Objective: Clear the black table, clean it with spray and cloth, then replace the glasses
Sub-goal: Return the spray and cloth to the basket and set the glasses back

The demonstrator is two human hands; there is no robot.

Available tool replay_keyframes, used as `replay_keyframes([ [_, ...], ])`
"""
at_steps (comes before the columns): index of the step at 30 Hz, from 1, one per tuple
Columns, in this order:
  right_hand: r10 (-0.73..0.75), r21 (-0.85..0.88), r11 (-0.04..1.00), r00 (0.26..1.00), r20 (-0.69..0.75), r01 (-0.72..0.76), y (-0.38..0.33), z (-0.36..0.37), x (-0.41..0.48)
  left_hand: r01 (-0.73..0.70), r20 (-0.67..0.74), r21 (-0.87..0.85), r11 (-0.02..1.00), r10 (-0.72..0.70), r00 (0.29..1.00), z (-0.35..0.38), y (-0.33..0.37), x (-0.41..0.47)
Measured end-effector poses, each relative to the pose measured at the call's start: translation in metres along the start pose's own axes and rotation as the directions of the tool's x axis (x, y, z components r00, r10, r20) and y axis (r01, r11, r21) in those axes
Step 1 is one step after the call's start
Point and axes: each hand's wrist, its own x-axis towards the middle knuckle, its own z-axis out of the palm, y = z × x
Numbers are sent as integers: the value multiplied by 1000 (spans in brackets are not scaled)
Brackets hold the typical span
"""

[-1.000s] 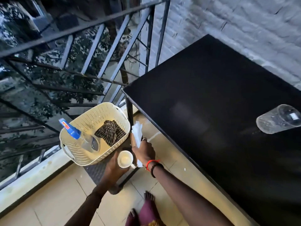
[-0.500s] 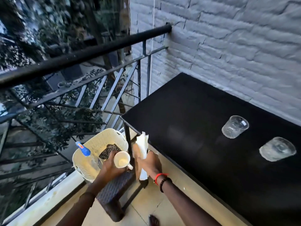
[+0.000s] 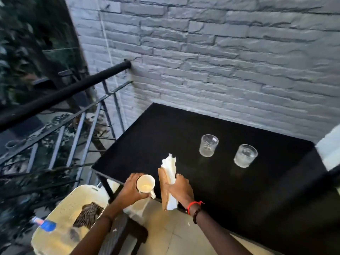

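Nearest, at 8 o'clock from the hands, a cream basket holds the checked cloth and the blue-capped spray bottle. Neither is being held.

The left hand has its fingers curled round the body of a white mug, whose mouth tips toward the camera. The right hand is wrapped round a brown napkin holder with white napkins standing out of its top. Both are at the near-left corner of the black surface.

I cannot tell whether these two things are coming off the surface or going back on. In either case the mug should be kept level so any dregs stay in it. The holder is better gripped low, so the loose napkins do not slide out. Both should pass well short of the glassware.

Further in, at 1 to 2 o'clock from the right hand, a glass and a second glass stand upright near each other. Behind them are the railing at 10 o'clock and the brick wall at 12.

Half a second ago both hands were lower, beside the table leg and the basket. Now they are up at the table's edge with the same grips. The view has tilted up, showing more wall and both glasses standing where they did.
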Motion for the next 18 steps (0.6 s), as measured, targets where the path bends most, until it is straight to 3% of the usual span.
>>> replay_keyframes([
  [10, 224, 126, 971, 959, -176, -204, 92, -123, 26, -249, 238, 7, 968, 241, 941, 101, 105, 85],
  [18, 353, 207, 930, 892, -283, -303, 161, -206, 45, -317, 339, -9, 948, 301, 891, 177, 168, 124],
])
